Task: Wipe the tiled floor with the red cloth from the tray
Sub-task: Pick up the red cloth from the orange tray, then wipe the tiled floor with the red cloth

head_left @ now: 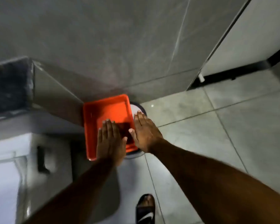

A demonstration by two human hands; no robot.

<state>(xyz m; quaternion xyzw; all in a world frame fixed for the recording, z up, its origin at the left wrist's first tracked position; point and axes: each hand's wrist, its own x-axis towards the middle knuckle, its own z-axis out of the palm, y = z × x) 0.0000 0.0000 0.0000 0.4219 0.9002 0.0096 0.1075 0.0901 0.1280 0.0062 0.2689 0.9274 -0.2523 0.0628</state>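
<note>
Two hands reach down over the orange tray (107,109) at the centre of the frame; the head camera is the only view. The left hand (111,139) lies flat above the tray's lower half, fingers (107,126) stretched out and close together, holding nothing. The right hand (145,131) is just to its right, over the tray's right rim, fingers likewise straight and empty. Between the two hands a dark red patch shows on the tray's bottom, which I take to be the red cloth (125,130); motion blur hides its folds and edges.

The tray seems to rest on a round pale thing (137,109) that peeks out at its right side and below it, so it may be perched rather than flat on the tiled floor (217,126). Pressing on the right rim, or tugging the cloth sideways, could tip or slide it. With both palms flat, a pinch may miss the thin cloth. A sandalled foot (145,207) stands low in the frame, close enough to knock the tray when stepping.
</note>
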